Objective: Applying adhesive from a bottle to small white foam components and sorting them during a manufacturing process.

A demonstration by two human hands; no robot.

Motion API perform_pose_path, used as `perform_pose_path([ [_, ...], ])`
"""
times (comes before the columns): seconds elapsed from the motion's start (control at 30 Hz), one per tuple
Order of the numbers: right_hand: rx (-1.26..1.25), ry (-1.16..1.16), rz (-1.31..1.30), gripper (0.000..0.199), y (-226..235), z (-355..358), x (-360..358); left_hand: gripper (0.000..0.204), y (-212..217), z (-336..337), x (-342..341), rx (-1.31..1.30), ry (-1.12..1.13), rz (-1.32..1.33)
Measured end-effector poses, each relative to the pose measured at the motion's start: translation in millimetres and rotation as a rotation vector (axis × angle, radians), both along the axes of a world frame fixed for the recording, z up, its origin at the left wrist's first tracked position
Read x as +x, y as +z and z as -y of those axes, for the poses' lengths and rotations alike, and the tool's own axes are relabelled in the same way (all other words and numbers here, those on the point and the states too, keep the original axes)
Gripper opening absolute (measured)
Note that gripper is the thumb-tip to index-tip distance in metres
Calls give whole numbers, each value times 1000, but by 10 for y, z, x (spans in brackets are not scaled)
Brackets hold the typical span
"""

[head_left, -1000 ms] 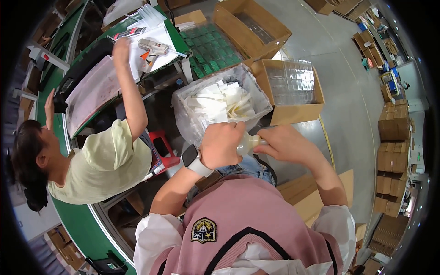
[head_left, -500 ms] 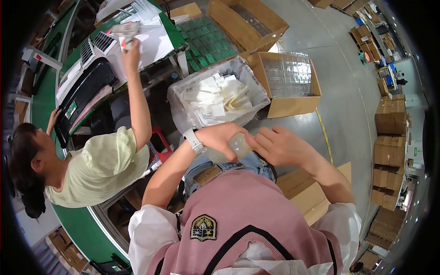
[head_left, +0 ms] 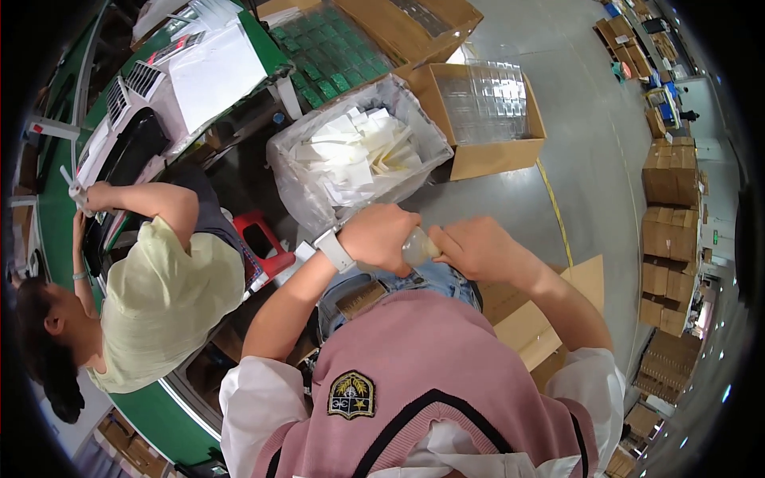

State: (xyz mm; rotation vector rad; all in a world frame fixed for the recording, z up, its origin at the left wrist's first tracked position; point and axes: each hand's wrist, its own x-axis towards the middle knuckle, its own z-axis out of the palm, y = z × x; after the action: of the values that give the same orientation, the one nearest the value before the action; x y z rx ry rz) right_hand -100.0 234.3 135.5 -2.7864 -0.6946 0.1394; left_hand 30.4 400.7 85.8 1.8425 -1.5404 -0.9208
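In front of my waist, my left hand (head_left: 378,239) is wrapped round what looks like a clear plastic bottle (head_left: 417,246). Most of its body is hidden by the palm, and a rounded translucent end shows toward the right. My right hand (head_left: 482,248) has its thumb and fingers pinched at that end, over a pale part that may be the cap. The two hands are close together, just above my jeans.
Ahead stands a plastic-lined bin (head_left: 358,155) of white paper scraps. Beyond it are a carton of clear trays (head_left: 490,103) and green packs (head_left: 335,56). At left, a co-worker (head_left: 167,295) sits at a green bench by a red stool (head_left: 259,243). An open carton (head_left: 542,327) lies at right.
The bottle has tilted so its end points more to the right, with both hands still on it. The co-worker's raised arm has come back from the papers toward the body. My view has shifted slightly.
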Motion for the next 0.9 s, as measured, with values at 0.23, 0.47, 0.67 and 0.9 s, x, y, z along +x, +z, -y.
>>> perform_pose_path([
  [0.23, -329, 220, 375, 32, 19, 561, -190, 46, -150, 760, 68, 55, -313, -298],
  [0.47, -319, 437, 557, 29, 51, 1702, -554, 44, -442, 2202, -300, 221, -800, -677],
  [0.67, -532, -49, 314, 28, -157, 2727, -1166, 45, -471, 3362, -583, 270, -541, -722],
  [0.9, 108, -678, -192, 36, -379, 3543, -1868, 52, -241, 4596, -1101, 201, -642, -70],
])
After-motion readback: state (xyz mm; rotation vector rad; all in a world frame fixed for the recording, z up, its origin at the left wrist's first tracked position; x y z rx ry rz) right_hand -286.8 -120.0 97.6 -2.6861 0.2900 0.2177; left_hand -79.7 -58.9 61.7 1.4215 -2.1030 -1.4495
